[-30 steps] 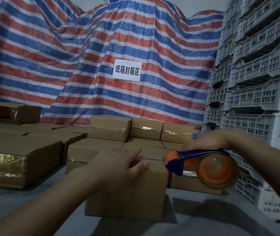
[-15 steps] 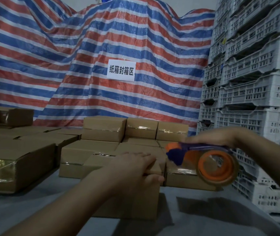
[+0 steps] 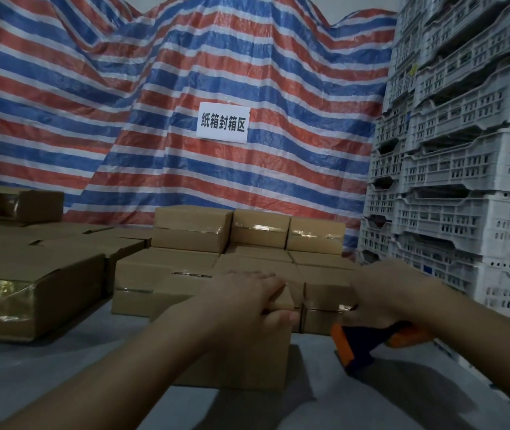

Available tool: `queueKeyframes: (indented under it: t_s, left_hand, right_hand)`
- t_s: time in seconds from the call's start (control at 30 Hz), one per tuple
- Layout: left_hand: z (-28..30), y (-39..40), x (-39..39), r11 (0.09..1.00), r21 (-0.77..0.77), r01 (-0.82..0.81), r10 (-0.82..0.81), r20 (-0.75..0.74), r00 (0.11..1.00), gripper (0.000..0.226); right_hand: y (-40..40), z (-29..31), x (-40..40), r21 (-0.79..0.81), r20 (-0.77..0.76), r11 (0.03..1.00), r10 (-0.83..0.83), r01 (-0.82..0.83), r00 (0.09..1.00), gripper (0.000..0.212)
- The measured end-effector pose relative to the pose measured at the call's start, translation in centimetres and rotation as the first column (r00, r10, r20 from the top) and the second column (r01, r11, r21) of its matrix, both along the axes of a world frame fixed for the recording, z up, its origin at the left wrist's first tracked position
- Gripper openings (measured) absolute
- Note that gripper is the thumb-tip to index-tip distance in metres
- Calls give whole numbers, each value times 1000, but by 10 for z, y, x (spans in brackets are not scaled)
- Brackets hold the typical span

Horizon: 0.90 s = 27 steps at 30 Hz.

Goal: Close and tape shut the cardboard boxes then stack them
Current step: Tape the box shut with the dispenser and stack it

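Box (image 3: 247,346) sits at six o'clock; your left hand (image 3: 247,301) grips its top edge to steady it, while your right hand (image 3: 381,297), at four o'clock, clutches the tape dispenser (image 3: 359,346) low beside it.

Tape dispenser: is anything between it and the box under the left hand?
Nothing visible. The tape dispenser, gripped by the right hand, sits just right of the box with only bare grey surface between. The left hand grips the box's top right edge, where tape might start.
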<state>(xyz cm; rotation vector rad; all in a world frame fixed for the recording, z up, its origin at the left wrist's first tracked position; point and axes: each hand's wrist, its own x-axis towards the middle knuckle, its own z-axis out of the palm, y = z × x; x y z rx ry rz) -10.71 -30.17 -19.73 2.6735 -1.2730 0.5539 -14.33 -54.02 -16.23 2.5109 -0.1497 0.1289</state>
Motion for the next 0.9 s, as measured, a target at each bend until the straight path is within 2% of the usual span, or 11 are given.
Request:
queueKeyframes:
  t_s: [0.1,0.23,0.37,0.5,0.6,0.7,0.77,0.8,0.83,0.9]
  left_hand:
    - [1,-2,2,1000,15,-7,7,-4,1000,64]
    - [-2,-2,5,1000,7,-4,4,5,1000,66]
    - [-4,-3,8,1000,-4,1,-1,1,1000,67]
    - [-6,-2,9,1000,-16,12,-12,10,1000,66]
    - [-6,-2,9,1000,-9,10,-9,8,1000,65]
    - [-4,-2,8,1000,0,7,-7,2,1000,65]
    - [-4,-2,8,1000,7,4,-4,0,1000,66]
    - [-4,-2,8,1000,9,1,-1,-2,1000,66]
    - [-5,-2,8,1000,9,-2,2,-3,1000,66]
    - [-5,-3,8,1000,1,-2,2,-5,1000,66]
  right_hand:
    - [-12,-15,-11,52,182,999,7,-17,983,53]
    - [-26,-39,-14,44,312,998,18,-33,950,60]
    - [-30,-61,-16,147,349,989,-57,5,935,73]
    - [-29,-79,-20,311,347,951,-115,2,931,67]
    - [-26,-87,-22,321,350,947,-116,-3,929,64]
    - [-19,-71,-22,319,380,947,-154,26,912,81]
    - [-8,-48,-22,402,473,913,-137,-74,870,90]
    - [-1,-35,-21,487,527,853,-115,-188,842,88]
    - [8,-22,-18,605,569,725,-105,-329,815,82]
    - [32,3,-9,788,583,329,-129,-520,802,67]
